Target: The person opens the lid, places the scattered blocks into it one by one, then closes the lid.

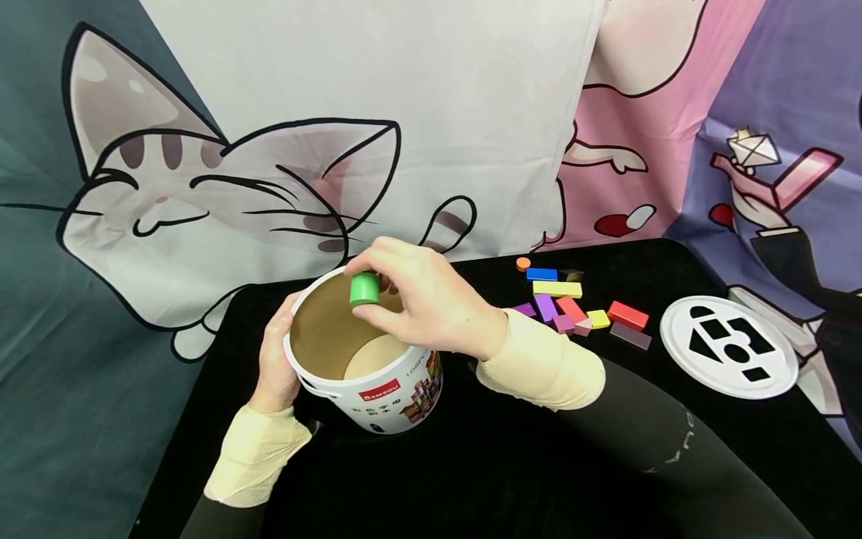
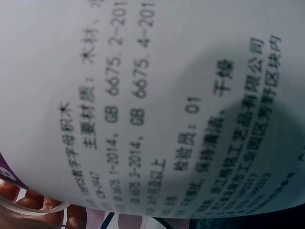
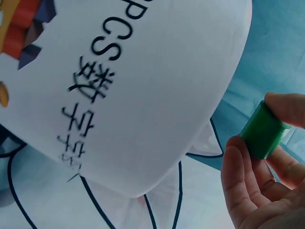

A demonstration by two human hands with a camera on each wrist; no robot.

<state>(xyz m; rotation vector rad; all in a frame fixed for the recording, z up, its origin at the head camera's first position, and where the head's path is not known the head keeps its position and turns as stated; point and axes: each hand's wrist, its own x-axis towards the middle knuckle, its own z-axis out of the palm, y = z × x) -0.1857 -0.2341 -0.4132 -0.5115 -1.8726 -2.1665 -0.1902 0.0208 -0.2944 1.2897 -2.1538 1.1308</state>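
My right hand (image 1: pixel 431 296) pinches a green cylindrical block (image 1: pixel 364 289) between thumb and fingers, over the mouth of a white bucket (image 1: pixel 404 378). In the right wrist view the same green block (image 3: pixel 263 131) shows beside the bucket's printed wall (image 3: pixel 157 95). The bucket leans toward me on the black tabletop, and its pale floor shows bare inside. At its left side my left hand (image 1: pixel 277 363) grips the wall by the rim. Printed text on the bucket fills the left wrist view, with fingers (image 2: pixel 45 202) at the lower left corner near the white handle.
Right of the bucket lie several colored blocks, among them a red block (image 1: pixel 628 315), a yellow bar (image 1: pixel 557 289) and an orange disc (image 1: pixel 523 264). A white lid (image 1: pixel 680 352) with shaped holes lies farther right. Cartoon-printed cloth (image 1: pixel 485 90) hangs behind the black table.
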